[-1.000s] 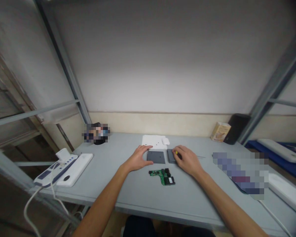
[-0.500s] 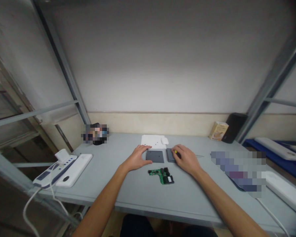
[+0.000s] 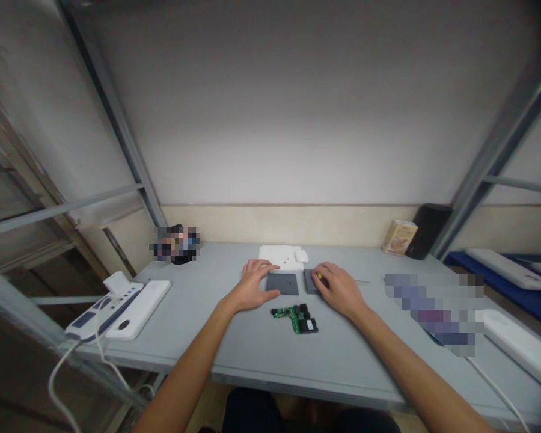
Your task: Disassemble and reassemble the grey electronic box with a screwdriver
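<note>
Fingers [image 3: 274, 294] of the left hand [image 3: 247, 291] stand wide in a C at the left end of the plate [image 3: 282, 284], thumb on the near side, forefinger on the far side; nothing clasped. Thumb looks to touch the near-left corner; true contact, cannot tell.

Right hand [image 3: 341, 290]: fingers curled closed on the driver [image 3: 320, 276], yellow end at the fingertips, thin shaft out past the hand toward the desk's [image 3: 252, 361] right edge. Same fingertips lie on the block [image 3: 309, 281]; whether they press or just rest, cannot tell.

Plate and block sit side by side, small gap between, around mid-width of the desk and short of the far edge. Board [image 3: 296, 319], green, lies flat on the near-edge side of them, apart from both hands. Sheet [image 3: 275, 255] toward the far edge, small dark bits [image 3: 285, 261] on it, white case [image 3: 301, 256] at its right end.

Handling, my judgement: plate is best steadied by its edges, thumb and forefinger opposed, light force. Wrist low, so the block doesn't skid. Shaft points outward, clear of the board; good angle to hold. Left knuckles close to the sheet: small movements, or the bits scatter. Board, if touched, by its rim only.
</note>
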The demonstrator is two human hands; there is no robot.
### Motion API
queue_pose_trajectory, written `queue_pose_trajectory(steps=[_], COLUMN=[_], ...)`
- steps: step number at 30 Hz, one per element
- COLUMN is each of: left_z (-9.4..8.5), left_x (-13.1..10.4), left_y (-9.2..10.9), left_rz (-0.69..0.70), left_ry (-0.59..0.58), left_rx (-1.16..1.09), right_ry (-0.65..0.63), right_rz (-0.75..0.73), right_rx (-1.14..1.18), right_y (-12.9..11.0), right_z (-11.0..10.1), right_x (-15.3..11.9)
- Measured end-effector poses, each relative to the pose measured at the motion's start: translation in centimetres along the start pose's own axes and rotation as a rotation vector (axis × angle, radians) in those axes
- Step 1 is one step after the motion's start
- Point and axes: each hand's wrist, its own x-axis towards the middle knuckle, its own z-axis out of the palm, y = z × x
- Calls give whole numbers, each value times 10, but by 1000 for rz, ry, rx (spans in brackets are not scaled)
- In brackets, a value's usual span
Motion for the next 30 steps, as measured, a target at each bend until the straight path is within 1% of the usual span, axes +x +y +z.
queue_pose_trajectory(steps=[4,7,15,22,26,30], left_z=[6,13,17,18,18,19], left_x=[-2,-2,-3,-2,-2,-1], left_y=[24,30,13,12,5,-8], left_rz=[116,171,130,109,83,2], left_ry=[-101,-147,-131,-110,-46,11], left_rx=[8,22,27,19,21,50], right_ry=[25,21,12,14,21,18], right_rz=[-21,-17,-7,-12,-8,-1], right_rx=[-15,-18,-20,-15,-26,-32], right_y=[-3,-3,-3,-2,-2,-2], right_z=[3,3,3,4,4,5], right_x=[0,0,0,0,1,1])
